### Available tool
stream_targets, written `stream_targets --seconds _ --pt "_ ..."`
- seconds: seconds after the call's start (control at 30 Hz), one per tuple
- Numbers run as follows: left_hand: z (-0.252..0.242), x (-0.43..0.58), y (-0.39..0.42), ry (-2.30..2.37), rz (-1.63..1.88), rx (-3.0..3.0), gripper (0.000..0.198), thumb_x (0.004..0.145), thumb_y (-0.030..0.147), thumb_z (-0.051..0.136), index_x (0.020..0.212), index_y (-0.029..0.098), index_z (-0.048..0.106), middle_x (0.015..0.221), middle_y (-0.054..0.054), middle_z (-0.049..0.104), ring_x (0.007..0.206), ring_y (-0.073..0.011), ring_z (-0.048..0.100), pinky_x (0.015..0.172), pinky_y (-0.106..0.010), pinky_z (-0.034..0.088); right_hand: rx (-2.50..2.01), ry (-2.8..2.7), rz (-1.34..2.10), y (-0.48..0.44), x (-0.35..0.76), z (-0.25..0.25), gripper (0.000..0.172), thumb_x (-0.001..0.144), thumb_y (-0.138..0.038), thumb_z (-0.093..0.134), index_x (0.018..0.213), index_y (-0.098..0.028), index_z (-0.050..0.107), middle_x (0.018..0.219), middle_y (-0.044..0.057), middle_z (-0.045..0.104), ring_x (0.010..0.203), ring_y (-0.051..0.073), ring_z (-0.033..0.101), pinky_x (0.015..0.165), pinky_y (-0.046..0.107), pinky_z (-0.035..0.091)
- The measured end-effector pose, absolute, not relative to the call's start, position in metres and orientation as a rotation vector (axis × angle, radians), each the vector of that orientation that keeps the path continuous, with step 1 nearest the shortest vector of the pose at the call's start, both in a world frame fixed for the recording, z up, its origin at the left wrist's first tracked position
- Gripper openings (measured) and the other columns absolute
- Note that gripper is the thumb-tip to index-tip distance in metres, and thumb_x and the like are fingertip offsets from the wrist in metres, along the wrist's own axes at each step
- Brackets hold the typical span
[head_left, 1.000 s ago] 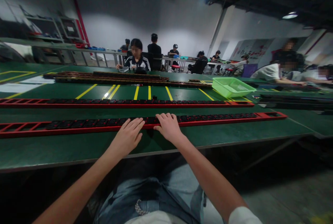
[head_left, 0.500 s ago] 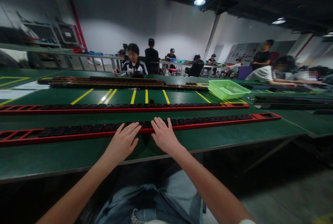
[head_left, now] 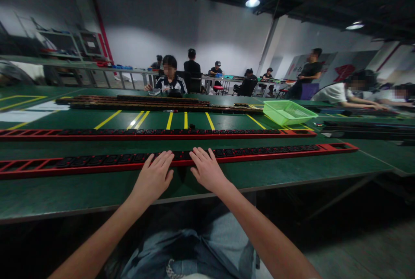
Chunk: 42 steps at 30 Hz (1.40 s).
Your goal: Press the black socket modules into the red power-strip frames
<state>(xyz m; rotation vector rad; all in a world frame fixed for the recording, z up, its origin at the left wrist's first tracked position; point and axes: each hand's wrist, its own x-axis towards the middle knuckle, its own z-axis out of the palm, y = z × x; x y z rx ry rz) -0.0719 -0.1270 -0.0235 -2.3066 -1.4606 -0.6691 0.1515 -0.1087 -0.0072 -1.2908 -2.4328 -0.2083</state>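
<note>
A long red rail [head_left: 106, 168] runs across the near side of the green table, with a row of black socket-like modules [head_left: 112, 159] set in it. My left hand [head_left: 154, 176] lies flat over the rail's middle, fingers stretched out across the black modules. Just right of it, my right hand [head_left: 207, 170] rests the same way, its fingers reaching over the modules. Neither hand grasps anything. Under the fingers, part of the row is hidden. A second red rail [head_left: 246, 135], also filled with black modules, lies parallel behind the first.
Beyond the rails, a stack of long dark strips [head_left: 139, 104] lies on the green table [head_left: 97, 197]. A light green plastic basket [head_left: 287, 112] stands to its right. Yellow tape lines mark the tabletop. Several people sit or stand at benches further back and to the right.
The view has shifted slightly, so the rails and basket appear a little further right. Both hands stay in nearly the same place on the rail. A standing person at the back right has moved left.
</note>
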Motion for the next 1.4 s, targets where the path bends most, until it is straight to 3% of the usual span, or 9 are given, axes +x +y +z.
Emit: stream_targets --seconds 0.97,1.4 --pt "-0.0186 -0.0698 -0.1259 -1.519 -0.610 -2.329 0.053 0.092 0.024 0.046 0.144 0.015 0.051 0.152 -0.015 0.049 0.137 -0.0338 0.051 0.119 -0.068 0.022 -1.274 -2.416 -0.192 -0.1072 0.1527 -0.0082 0.050 0.098 -0.028 0.051 0.147 -0.016 0.048 0.157 0.012 0.043 0.147 0.027 0.036 0.122 0.053 0.023" --pt "-0.0216 -0.0704 -0.1265 -1.525 -0.587 -2.308 0.051 0.094 0.024 0.043 0.142 0.010 0.051 0.152 -0.016 0.049 0.139 -0.0312 0.048 0.118 -0.063 0.027 -1.271 -2.405 -0.182 -0.1076 0.1528 -0.0076 0.050 0.098 -0.028 0.053 0.146 -0.014 0.049 0.156 0.013 0.044 0.146 0.027 0.037 0.122 0.052 0.023"
